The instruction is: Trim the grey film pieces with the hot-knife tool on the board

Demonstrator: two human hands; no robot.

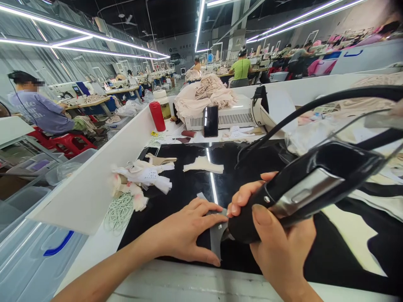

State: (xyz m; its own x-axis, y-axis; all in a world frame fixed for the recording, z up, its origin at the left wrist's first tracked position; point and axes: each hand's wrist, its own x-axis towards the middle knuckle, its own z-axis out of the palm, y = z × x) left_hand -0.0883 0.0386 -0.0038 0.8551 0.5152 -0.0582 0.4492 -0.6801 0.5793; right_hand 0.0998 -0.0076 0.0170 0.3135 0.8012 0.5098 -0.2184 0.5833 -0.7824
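Note:
My left hand (189, 228) lies flat with its fingers stretched out, pressing on a thin grey piece (215, 241) on the black work surface (176, 205). My right hand (277, 239) is wrapped round a black corded hand-held power tool (299, 188) with a silver panel on its side. The tool's front end points down and left, touching or just over the grey piece beside my left fingertips; its very tip is mostly hidden. Beyond my hands lies a cream fabric piece (203, 165). A larger cream cut piece (352, 235) rests to the right.
White fabric scraps (147, 174) and a tangle of pale green cord (119, 212) lie left. At the back stand a red bottle (157, 116), a phone (210, 121) and a white vented machine (233, 115) under piled fabric (208, 92). A thick black cable (302, 107) arches right. Co-workers sit beyond.

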